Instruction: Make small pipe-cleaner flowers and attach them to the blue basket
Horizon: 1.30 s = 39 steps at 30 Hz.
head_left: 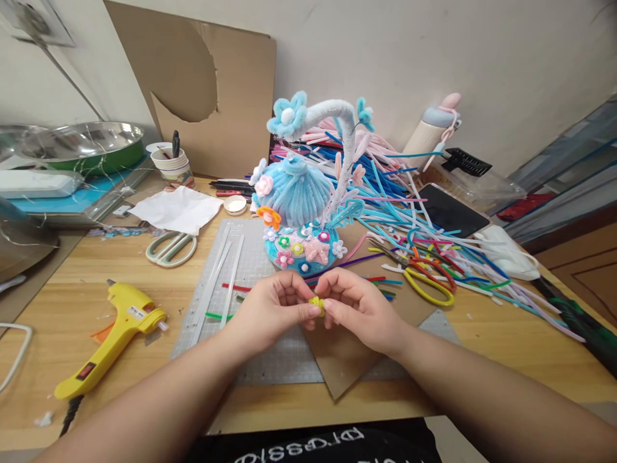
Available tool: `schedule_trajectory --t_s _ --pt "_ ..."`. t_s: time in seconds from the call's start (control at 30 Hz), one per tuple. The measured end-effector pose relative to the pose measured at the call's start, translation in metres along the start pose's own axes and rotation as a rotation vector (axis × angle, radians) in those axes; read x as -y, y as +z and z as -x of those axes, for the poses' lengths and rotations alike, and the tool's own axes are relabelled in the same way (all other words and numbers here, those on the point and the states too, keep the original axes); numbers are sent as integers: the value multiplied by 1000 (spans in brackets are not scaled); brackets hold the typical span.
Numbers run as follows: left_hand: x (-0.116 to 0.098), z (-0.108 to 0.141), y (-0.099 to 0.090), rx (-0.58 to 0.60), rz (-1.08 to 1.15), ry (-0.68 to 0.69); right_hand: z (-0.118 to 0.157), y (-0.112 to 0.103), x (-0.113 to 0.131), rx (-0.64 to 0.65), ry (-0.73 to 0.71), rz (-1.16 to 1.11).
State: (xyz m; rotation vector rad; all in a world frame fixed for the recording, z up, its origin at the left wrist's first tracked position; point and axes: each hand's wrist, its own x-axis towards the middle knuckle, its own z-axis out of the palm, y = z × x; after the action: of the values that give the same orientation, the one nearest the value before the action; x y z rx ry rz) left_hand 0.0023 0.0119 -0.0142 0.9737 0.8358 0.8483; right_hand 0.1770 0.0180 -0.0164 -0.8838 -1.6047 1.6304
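Note:
Between the thumbs and fingertips of my left hand (281,307) and my right hand (360,310) is a small yellow pipe-cleaner flower (317,305), pinched from both sides. Its shape is partly covered by my fingers. Just beyond my hands stands a fuzzy blue pipe-cleaner craft (296,193), with a pleated shell-like dome, a curved white stem and a blue flower hanging at its tip. Several small coloured flowers sit on its blue base (308,254). Under my hands lie a piece of brown cardboard (337,366) and a grey cutting mat (284,360).
A yellow glue gun (120,328) lies at left, with pale-handled scissors (172,249) behind it. Clear glue sticks (232,280) rest on the mat. At right are yellow-and-orange-handled scissors (429,283) beside a large pile of pipe cleaners (385,186). A paper cup (172,168) stands at back left.

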Motion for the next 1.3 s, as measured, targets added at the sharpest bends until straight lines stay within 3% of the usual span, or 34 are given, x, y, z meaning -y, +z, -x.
schedule_trajectory --t_s 0.13,0.33,0.5,0.7,0.9,1.07,1.3 --pt "-2 1 0 -31 -96 -8 -2 -3 -1 40 13 66" --pt "-3 1 -5 1 -39 -70 -2 -6 -3 16 -9 128" --pt "0 1 -6 24 -53 -119 -2 -5 -1 68 -50 327" --pt "8 1 -3 60 146 -171 -3 -3 -5 31 -46 436" --pt "8 1 -2 15 331 -267 -4 -5 -11 -8 -33 325" --pt "5 1 -4 -37 284 -237 -4 -7 -6 -28 -47 335" --pt "5 0 -8 -102 130 -228 -4 -11 0 -39 -119 538"
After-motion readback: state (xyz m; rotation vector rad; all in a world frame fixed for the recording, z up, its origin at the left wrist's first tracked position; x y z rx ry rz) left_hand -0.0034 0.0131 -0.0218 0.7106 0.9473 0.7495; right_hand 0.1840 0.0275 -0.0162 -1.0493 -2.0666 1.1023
